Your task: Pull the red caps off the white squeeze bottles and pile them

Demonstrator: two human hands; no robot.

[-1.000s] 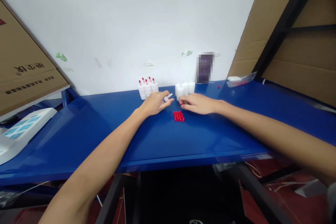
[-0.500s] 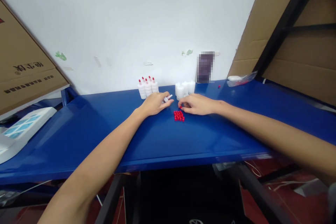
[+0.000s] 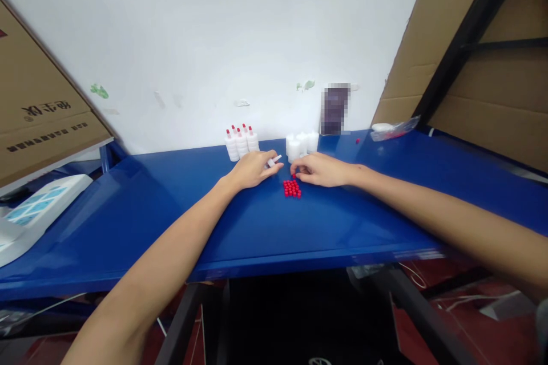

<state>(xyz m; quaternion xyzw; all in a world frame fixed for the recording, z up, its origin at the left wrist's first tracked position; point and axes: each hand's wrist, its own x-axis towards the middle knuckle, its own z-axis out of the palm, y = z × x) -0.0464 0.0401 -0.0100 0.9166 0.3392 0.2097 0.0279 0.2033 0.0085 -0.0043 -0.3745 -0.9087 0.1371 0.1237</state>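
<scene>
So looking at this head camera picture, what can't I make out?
All in the head view:
White nozzle: its lower end is hidden by the left hand.
Red cap: too small to tell whether the right hand grips it.
Bottles without red tips: partly hidden by the right hand and each other; no sure count.
Dark rectangle: pixelated over.
White device: cut off by the left edge.

5 red-tipped btls (image 3: 242,143), 1 white nozzle (image 3: 276,158), white btls (image 3: 294,150) (no. unclear), approx. 20 red caps (image 3: 291,189)
</scene>
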